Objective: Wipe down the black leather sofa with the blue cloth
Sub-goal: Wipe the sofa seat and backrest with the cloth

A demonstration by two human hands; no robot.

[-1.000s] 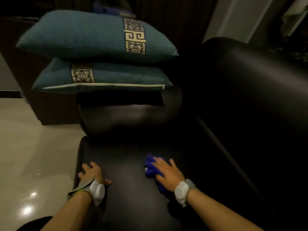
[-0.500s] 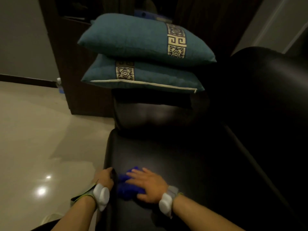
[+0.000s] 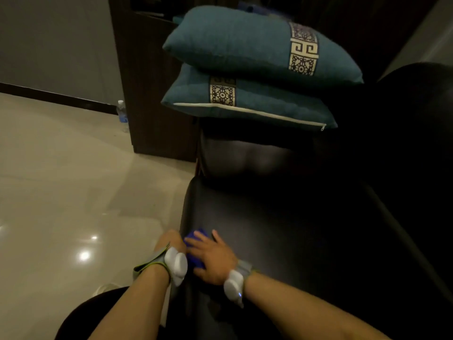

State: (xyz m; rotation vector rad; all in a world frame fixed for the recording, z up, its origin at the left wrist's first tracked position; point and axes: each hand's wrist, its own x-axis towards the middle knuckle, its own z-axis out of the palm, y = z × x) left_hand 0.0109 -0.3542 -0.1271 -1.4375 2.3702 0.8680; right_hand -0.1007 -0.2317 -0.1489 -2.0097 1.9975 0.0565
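Observation:
The black leather sofa (image 3: 282,229) fills the right half of the view, its seat running away from me. My right hand (image 3: 212,256) lies flat with straight fingers on the bunched blue cloth (image 3: 196,244), pressing it onto the seat's front left edge. Most of the cloth is hidden under that hand. My left hand (image 3: 170,241) rests on the sofa's front edge, right beside the cloth, its fingers hidden over the edge. Both wrists carry grey bands with white units.
Two teal cushions (image 3: 257,69) are stacked on the sofa's far armrest (image 3: 245,160). A dark wooden cabinet (image 3: 152,94) stands behind it. The glossy tiled floor (image 3: 61,192) spreads to the left, with a small water bottle (image 3: 121,111) by the cabinet.
My right hand has slid the cloth leftward across the seat to the front left edge, up against my left hand. The view has swung left, showing more floor.

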